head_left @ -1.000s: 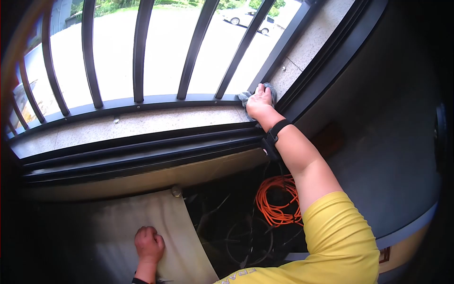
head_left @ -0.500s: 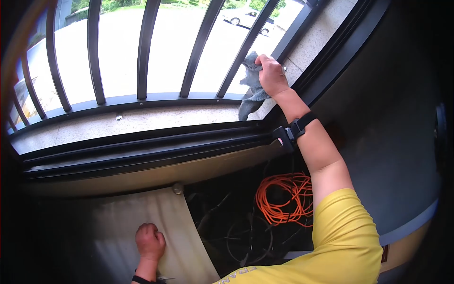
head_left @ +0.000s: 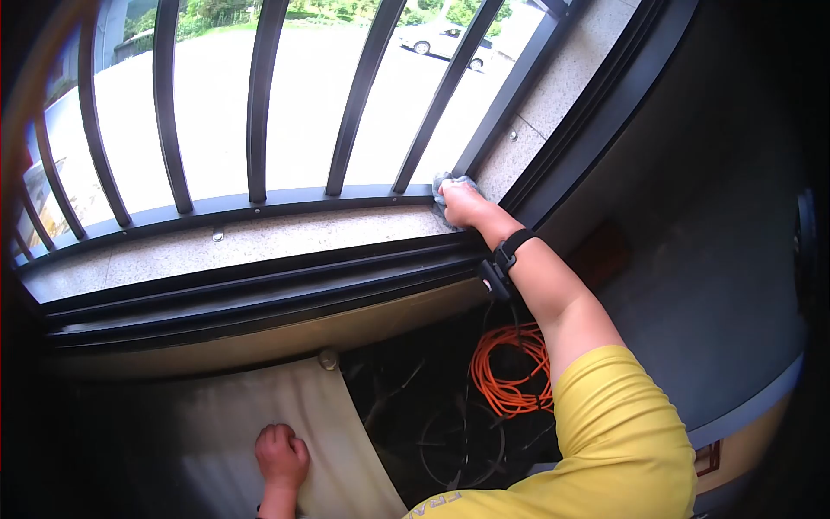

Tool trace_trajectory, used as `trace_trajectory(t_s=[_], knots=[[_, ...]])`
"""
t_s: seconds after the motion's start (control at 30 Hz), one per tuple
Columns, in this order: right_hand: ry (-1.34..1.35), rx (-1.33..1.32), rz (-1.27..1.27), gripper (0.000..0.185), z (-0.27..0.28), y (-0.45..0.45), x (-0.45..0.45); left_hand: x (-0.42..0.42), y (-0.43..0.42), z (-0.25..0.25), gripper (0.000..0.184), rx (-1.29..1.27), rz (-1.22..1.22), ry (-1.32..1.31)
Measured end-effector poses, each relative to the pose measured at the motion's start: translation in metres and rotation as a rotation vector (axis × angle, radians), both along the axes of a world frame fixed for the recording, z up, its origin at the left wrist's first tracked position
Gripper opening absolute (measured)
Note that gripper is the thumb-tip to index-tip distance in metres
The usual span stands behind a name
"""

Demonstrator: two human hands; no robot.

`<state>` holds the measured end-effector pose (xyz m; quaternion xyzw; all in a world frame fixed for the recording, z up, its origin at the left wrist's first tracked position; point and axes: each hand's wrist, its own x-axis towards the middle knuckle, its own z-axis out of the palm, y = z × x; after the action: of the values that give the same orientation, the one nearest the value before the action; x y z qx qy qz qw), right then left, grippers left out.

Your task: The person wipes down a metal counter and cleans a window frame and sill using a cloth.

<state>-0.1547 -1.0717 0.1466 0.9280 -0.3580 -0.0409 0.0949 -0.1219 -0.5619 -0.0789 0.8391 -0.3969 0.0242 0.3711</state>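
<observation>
My right hand (head_left: pixel 460 204) is closed on a bunched grey cloth (head_left: pixel 443 185) in the corner where the bottom rail (head_left: pixel 303 200) of the window bars meets the side frame. The cloth touches the speckled stone sill (head_left: pixel 285 229) there, and the hand hides part of it. A black strap with a small box (head_left: pixel 496 275) circles my right wrist. Down at the lower left, my left hand (head_left: pixel 282 456) rests in a fist on a pale, smooth surface (head_left: pixel 341 476); nothing shows in its fingers.
Dark window tracks (head_left: pixel 259 291) run below the sill. A coil of orange cable (head_left: pixel 510 372) lies on the dark marbled surface under my right arm. A round knob (head_left: pixel 328 359) sits at the pale surface's corner. Outside, beyond vertical bars (head_left: pixel 259 112), stands a car (head_left: pixel 437 41).
Half a second ago the cloth hung from my right hand higher up by the side frame. Now hand and cloth are down in the corner. My left hand stays in its fist.
</observation>
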Motion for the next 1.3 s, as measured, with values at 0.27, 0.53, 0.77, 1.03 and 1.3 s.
trace_trajectory(t_s=[0.27, 0.53, 0.77, 1.03, 1.3], knots=[[-0.252, 0.502, -0.004, 0.040, 0.018, 0.039, 0.004, -0.003, -0.003, 0.006, 0.009, 0.041, 0.018, -0.051], [-0.053, 0.480, 0.177, 0.046, 0.014, 0.054, 0.000, -0.007, -0.006, 0.005, 0.010, 0.086, 0.050, -0.080], [-0.207, 0.739, 0.478, 0.035, 0.000, 0.176, 0.105, -0.005, -0.007, 0.005, 0.010, 0.154, 0.058, -0.137], [-0.514, 0.826, 0.412, 0.048, 0.036, 0.192, 0.115, -0.004, -0.003, 0.001, 0.010, 0.084, 0.033, -0.129], [-0.027, 0.307, 0.333, 0.046, 0.006, 0.159, 0.086, -0.002, -0.005, 0.005, 0.011, 0.128, 0.035, -0.144]])
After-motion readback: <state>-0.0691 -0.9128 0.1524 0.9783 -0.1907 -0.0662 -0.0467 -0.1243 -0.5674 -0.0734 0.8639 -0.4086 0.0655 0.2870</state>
